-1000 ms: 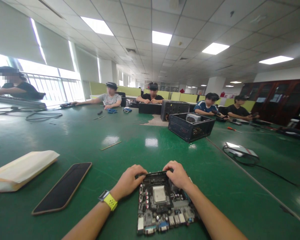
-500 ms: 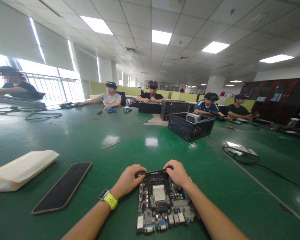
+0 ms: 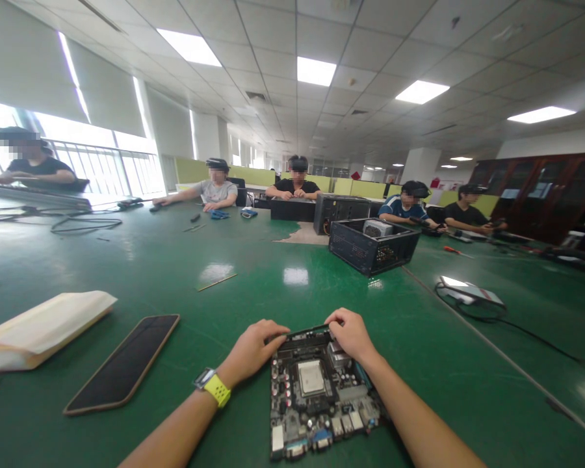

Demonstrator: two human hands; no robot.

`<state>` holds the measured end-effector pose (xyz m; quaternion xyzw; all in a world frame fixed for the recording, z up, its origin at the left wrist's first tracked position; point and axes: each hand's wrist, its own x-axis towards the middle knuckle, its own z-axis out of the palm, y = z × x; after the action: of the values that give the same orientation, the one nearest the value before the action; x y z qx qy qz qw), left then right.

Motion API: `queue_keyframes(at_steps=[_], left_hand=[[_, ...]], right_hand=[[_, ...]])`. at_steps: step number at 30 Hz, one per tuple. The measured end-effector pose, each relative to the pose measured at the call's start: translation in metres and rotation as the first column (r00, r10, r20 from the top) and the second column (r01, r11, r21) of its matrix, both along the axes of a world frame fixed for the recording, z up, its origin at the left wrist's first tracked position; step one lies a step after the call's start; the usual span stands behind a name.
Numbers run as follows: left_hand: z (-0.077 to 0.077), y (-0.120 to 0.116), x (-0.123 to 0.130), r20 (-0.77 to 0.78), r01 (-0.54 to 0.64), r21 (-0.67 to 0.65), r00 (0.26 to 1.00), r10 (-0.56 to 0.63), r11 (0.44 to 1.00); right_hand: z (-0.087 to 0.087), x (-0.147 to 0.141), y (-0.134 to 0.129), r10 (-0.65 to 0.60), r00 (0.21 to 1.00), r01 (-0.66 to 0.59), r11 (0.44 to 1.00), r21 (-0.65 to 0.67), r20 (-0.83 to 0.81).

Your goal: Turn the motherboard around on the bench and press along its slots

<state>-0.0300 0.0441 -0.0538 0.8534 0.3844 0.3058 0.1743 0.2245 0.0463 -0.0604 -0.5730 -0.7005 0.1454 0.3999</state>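
A motherboard [image 3: 329,396] lies flat on the green table before me, its ports toward me and a silvery square processor [image 3: 311,378] near its middle. Along its far edge, a thin dark memory stick [image 3: 309,330] spans the space between my two hands. My left hand [image 3: 253,351], with a yellow-strapped watch on the wrist, pinches the stick's left end. At the other end, the fingers of my right hand [image 3: 351,338] are closed on it. Whether the stick's lower edge touches a slot is hidden.
Left of the board lie a dark phone [image 3: 124,364] and a pale paper packet [image 3: 49,325]. A thin yellowish strip [image 3: 218,281] rests farther off. An open black computer case [image 3: 370,250] stands beyond, and a cabled device [image 3: 472,292] sits at right. Several people sit around the table.
My right hand has risen slightly with its end of the memory stick, and more of the board's far edge shows. My left hand has barely moved.
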Motion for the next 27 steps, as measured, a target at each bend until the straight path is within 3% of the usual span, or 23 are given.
queue_keyframes(at_steps=[9,17,27], left_hand=[[0.0048,-0.0024,0.0004,0.054,-0.023,-0.006,0.998,0.024,1.000],[0.0046,-0.0011,0.0001,0.092,-0.062,-0.104,0.993,0.072,0.993],[0.0051,-0.0010,-0.0001,0.044,-0.075,-0.043,0.996,0.077,0.996]], right_hand=[[-0.0027,-0.0020,-0.0006,0.127,0.992,-0.127,0.991,-0.051,-0.016],[-0.0015,-0.0024,-0.0023,0.090,0.993,-0.084,0.993,-0.078,0.080],[0.0008,-0.0035,-0.0054,0.113,0.987,-0.103,0.990,-0.092,0.110]])
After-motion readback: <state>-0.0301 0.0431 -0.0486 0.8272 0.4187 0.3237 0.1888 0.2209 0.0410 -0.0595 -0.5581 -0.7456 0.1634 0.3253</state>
